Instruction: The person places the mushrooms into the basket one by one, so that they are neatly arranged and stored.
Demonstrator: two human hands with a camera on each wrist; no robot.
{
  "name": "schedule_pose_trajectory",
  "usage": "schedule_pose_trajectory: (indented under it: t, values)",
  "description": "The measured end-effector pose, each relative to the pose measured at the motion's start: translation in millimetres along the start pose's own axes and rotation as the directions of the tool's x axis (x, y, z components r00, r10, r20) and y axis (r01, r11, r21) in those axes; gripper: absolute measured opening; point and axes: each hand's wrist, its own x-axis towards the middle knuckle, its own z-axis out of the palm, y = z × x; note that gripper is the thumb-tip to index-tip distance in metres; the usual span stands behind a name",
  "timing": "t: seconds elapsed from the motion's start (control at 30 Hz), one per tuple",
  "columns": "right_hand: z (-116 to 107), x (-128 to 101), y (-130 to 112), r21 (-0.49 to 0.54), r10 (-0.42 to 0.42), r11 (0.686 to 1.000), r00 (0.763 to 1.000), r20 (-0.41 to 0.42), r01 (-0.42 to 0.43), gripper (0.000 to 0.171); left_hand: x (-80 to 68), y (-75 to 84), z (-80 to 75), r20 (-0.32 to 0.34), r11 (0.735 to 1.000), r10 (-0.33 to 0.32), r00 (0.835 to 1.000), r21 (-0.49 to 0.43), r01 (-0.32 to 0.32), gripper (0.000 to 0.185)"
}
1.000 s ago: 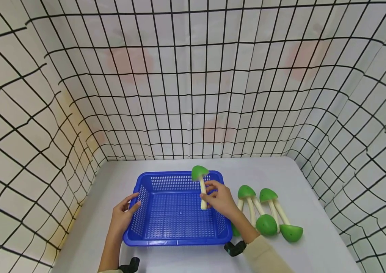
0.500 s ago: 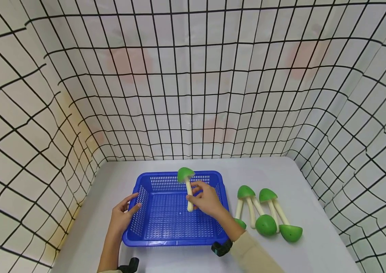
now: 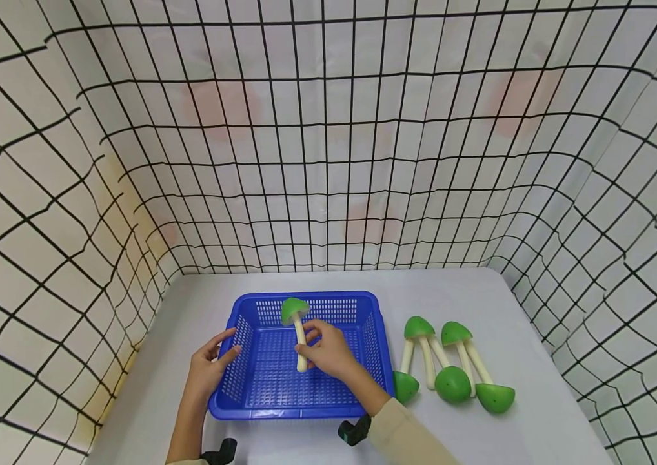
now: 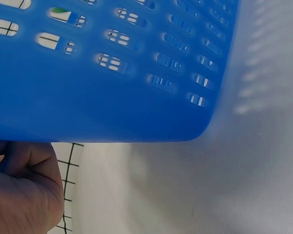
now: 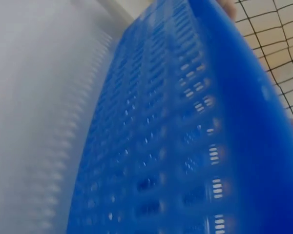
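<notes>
A grey table (image 3: pixel 235 290) is enclosed on three sides by white sheeting with a black grid (image 3: pixel 328 161). Near the front of the table a blue basket (image 3: pixel 303 411) is set, and everything else is placed here by reference to it.

Just right of the basket, four green-capped toy mushrooms (image 3: pixel 450 368) are laid on the table in a loose row, two with caps pointing away and two with caps toward the person.

Over the inside of the basket a fifth toy mushroom (image 3: pixel 296 323) is held by its pale stem, cap uppermost and tilted slightly left, above the middle of the mesh floor. It is pinched between the curled fingers and thumb of the right hand (image 3: pixel 328 352), whose sleeve reaches in across the basket's front right corner. Compared with a second ago, the mushroom is seen to have been carried leftward from above the basket's far right corner to its centre, and lower; by this it is judged that the mushroom is close to being set down inside, though it is not yet released.

The basket's left wall is touched by the left hand (image 3: pixel 209 368), fingers relaxed and spread against the rim, thumb at the outer side; the basket is steadied rather than gripped. In the wrist views only blurred blue mesh is shown.
</notes>
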Motion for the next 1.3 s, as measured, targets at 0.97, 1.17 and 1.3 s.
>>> schedule_pose_trajectory:
  t: [0.97, 1.17, 1.3]
  values:
    - [72.2, 11.9, -12.0, 0.010, 0.099, 0.995, 0.993, 0.059, -0.100, 0.043, -0.4, -1.0, 3.2, 0.004, 1.000, -0.010, 1.000, -0.020, 0.010, 0.052]
    - [81.2, 15.8, -9.6, -0.022, 0.117, 0.993, 0.990, 0.081, -0.116, 0.042, 0.3, -1.1, 2.6, 0.003, 0.999, -0.008, 1.000, -0.030, 0.009, 0.051]
    - [86.6, 16.4, -6.8, -0.001, 0.150, 0.989, 0.983, 0.107, -0.150, 0.042, -0.2, -1.7, 0.2, 0.004, 1.000, -0.016, 1.000, -0.027, 0.016, 0.052]
